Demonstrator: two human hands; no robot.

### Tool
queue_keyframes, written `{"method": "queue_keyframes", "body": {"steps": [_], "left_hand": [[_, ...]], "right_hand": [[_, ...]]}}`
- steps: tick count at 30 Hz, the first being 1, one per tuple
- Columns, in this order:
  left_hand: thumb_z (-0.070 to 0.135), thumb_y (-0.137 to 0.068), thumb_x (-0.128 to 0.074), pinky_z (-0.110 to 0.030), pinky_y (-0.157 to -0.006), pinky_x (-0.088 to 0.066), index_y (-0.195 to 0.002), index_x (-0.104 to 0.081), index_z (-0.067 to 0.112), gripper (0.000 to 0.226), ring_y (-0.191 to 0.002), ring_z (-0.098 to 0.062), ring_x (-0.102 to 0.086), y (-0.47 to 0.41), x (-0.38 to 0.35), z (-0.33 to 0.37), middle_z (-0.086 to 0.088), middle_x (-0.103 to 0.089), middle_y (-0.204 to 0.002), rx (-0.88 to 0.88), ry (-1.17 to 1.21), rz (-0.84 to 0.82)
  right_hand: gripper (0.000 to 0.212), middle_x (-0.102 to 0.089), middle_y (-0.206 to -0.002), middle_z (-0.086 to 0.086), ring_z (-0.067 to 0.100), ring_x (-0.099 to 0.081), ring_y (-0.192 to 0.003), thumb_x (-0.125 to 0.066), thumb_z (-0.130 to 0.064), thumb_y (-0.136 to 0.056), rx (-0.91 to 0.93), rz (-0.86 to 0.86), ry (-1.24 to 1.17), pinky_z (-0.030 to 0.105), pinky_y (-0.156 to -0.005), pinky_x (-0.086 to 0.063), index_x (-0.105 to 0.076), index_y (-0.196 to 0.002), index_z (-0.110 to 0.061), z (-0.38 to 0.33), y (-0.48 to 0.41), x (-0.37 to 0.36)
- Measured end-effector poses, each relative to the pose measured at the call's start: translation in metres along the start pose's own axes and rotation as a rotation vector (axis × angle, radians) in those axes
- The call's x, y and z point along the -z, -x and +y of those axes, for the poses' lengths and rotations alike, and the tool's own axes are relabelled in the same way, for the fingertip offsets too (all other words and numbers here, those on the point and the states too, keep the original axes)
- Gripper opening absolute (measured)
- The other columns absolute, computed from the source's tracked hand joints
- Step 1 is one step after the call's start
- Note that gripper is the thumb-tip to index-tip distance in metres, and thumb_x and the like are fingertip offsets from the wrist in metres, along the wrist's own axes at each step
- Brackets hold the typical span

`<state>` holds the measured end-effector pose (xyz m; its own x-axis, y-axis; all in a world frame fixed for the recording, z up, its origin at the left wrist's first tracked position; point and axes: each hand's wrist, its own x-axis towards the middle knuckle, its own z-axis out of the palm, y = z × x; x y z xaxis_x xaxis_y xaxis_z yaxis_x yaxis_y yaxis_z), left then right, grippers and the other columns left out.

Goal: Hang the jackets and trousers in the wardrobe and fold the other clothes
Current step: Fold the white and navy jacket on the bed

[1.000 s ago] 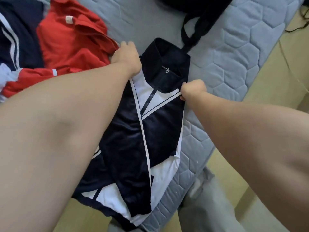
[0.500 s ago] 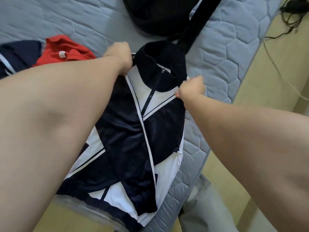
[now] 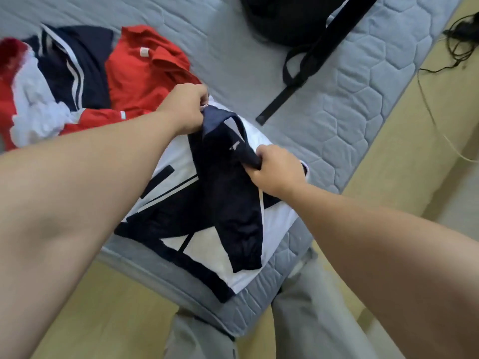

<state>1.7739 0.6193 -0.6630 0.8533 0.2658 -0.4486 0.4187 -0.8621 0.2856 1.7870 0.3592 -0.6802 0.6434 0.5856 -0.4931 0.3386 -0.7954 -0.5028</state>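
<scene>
A navy and white jacket (image 3: 186, 216) lies on the near corner of the grey quilted mattress (image 3: 363, 107). Its dark collar part is bunched and lifted between my hands. My left hand (image 3: 185, 107) grips the top of the collar at the far side. My right hand (image 3: 274, 169) holds the dark fabric on the near right. A red garment (image 3: 140, 73) lies crumpled to the left of the jacket. Beside it sits a navy piece with white stripes (image 3: 75, 66), with red and white clothes (image 3: 28, 104) at the far left.
A black bag (image 3: 287, 16) with a long strap (image 3: 308, 73) sits at the back of the mattress. A black cable (image 3: 456, 45) trails on the yellowish floor (image 3: 414, 156) to the right. My grey trouser legs (image 3: 298, 320) stand at the mattress corner.
The view swung left, bringing the clothes pile into sight. My hands came closer together and the jacket's collar and front folded into a bunched dark strip over the white part.
</scene>
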Motion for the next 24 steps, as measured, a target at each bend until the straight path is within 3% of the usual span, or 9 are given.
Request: {"method": "queue_keyframes", "body": {"steps": [2, 6, 10, 13, 16, 19, 22, 24], "left_hand": [[0.003, -0.080, -0.055, -0.039, -0.072, -0.041, -0.084, -0.048, 0.019, 0.018, -0.091, -0.040, -0.056, 0.045, -0.007, -0.019, -0.012, -0.053, -0.095, -0.045, -0.023, -0.023], [0.001, -0.078, -0.055, -0.049, -0.071, -0.047, -0.087, -0.051, 0.016, 0.018, -0.090, -0.039, -0.055, 0.130, -0.029, -0.061, -0.012, -0.051, -0.104, -0.130, -0.074, -0.073], [0.001, -0.078, -0.057, -0.041, -0.064, -0.042, -0.096, -0.058, 0.006, 0.019, -0.093, -0.038, -0.056, 0.198, -0.063, -0.101, -0.014, -0.053, -0.111, -0.196, -0.156, -0.135], [0.005, -0.080, -0.060, -0.035, -0.066, -0.034, -0.102, -0.060, 0.004, 0.023, -0.096, -0.038, -0.056, 0.229, -0.095, -0.126, -0.015, -0.055, -0.118, -0.224, -0.195, -0.141], [0.006, -0.081, -0.058, -0.047, -0.077, -0.047, -0.106, -0.059, 0.002, 0.025, -0.098, -0.039, -0.055, 0.243, -0.124, -0.139, -0.017, -0.052, -0.122, -0.228, -0.185, -0.144], [0.004, -0.084, -0.053, -0.054, -0.087, -0.048, -0.099, -0.061, -0.002, 0.018, -0.092, -0.040, -0.054, 0.250, -0.145, -0.149, -0.024, -0.053, -0.115, -0.280, -0.171, -0.072], [-0.006, -0.080, -0.061, -0.049, -0.070, -0.047, -0.091, -0.062, -0.003, 0.012, -0.080, -0.038, -0.055, 0.258, -0.161, -0.157, -0.027, -0.058, -0.106, -0.385, -0.231, 0.024], [-0.008, -0.081, -0.058, -0.047, -0.068, -0.046, -0.090, -0.064, 0.000, 0.013, -0.079, -0.036, -0.056, 0.265, -0.168, -0.159, -0.026, -0.061, -0.111, -0.413, -0.311, 0.054]], "right_hand": [[0.041, -0.043, -0.069, -0.007, 0.021, -0.047, -0.060, -0.052, -0.057, -0.087, 0.140, -0.071, 0.104, 0.028, -0.049, -0.021, -0.033, -0.066, -0.027, -0.017, 0.027, -0.025], [0.033, -0.044, -0.078, -0.004, 0.028, -0.047, -0.064, -0.044, -0.054, -0.092, 0.289, -0.244, 0.241, 0.034, -0.057, -0.032, -0.039, -0.078, -0.024, -0.046, 0.070, -0.079], [0.016, -0.040, -0.080, -0.001, 0.033, -0.056, -0.071, -0.042, -0.035, -0.094, 0.366, -0.385, 0.389, 0.035, -0.056, -0.028, -0.046, -0.089, -0.020, -0.067, 0.101, -0.129], [0.012, -0.039, -0.084, 0.001, 0.032, -0.057, -0.076, -0.045, -0.029, -0.096, 0.375, -0.431, 0.500, 0.035, -0.053, -0.024, -0.046, -0.094, -0.018, -0.078, 0.116, -0.164], [0.015, -0.046, -0.098, 0.005, 0.032, -0.059, -0.089, -0.054, -0.024, -0.093, 0.325, -0.467, 0.619, 0.034, -0.052, -0.021, -0.049, -0.105, -0.017, -0.082, 0.127, -0.192], [0.023, -0.039, -0.095, 0.005, 0.031, -0.055, -0.083, -0.059, -0.024, -0.091, 0.311, -0.518, 0.694, 0.035, -0.051, -0.024, -0.049, -0.109, -0.016, -0.084, 0.133, -0.211], [0.027, -0.038, -0.095, 0.006, 0.030, -0.055, -0.083, -0.062, -0.021, -0.089, 0.294, -0.561, 0.769, 0.036, -0.056, -0.032, -0.050, -0.113, -0.014, -0.087, 0.133, -0.224], [0.031, -0.047, -0.103, 0.007, 0.031, -0.062, -0.092, -0.063, -0.020, -0.090, 0.293, -0.591, 0.828, 0.037, -0.061, -0.035, -0.051, -0.118, -0.015, -0.088, 0.132, -0.229]]}}
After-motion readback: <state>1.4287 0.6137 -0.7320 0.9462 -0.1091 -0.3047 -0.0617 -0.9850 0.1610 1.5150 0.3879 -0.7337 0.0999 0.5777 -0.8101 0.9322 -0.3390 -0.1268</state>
